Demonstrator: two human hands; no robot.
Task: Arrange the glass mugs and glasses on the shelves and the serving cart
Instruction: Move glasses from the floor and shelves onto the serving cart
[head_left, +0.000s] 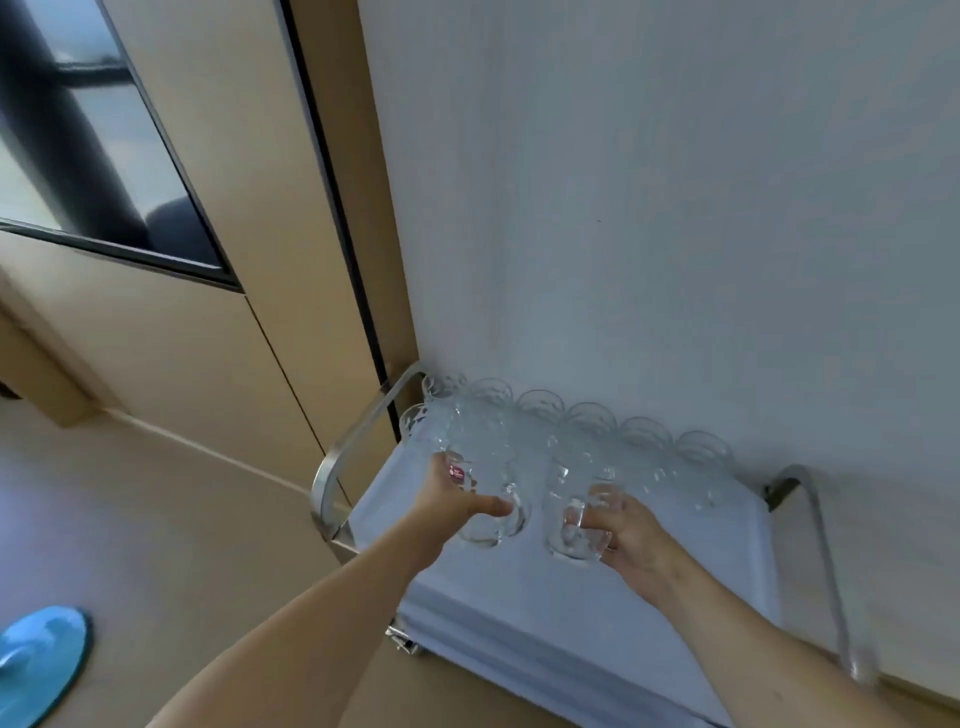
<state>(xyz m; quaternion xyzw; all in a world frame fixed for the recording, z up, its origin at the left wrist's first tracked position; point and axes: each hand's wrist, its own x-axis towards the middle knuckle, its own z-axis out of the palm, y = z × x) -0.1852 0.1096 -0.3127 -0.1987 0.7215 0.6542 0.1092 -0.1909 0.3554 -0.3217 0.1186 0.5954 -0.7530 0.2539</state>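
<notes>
White-topped serving cart (675, 561) against wall. Left hand (447, 499) and right hand (631, 535), fingers wrapped round one glass mug each (491, 525) (569, 530). Set both down gently beside rear rows of glasses (592, 431), bases flat, avoiding knocks.

Clear glossy glass mugs (488, 525), brushed-metal cart rail (358, 431)

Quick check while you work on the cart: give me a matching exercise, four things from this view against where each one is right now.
Things:
1. left hand
2. right hand
3. row of glasses
4. blue object

Places:
A. on the floor, far left of the cart
B. on the glass mug nearest the cart's front
C. along the back edge of the cart, by the wall
D. on the glass mug with a red sticker

Pairs: 1-D, 2-B, 3-C, 4-A
</notes>
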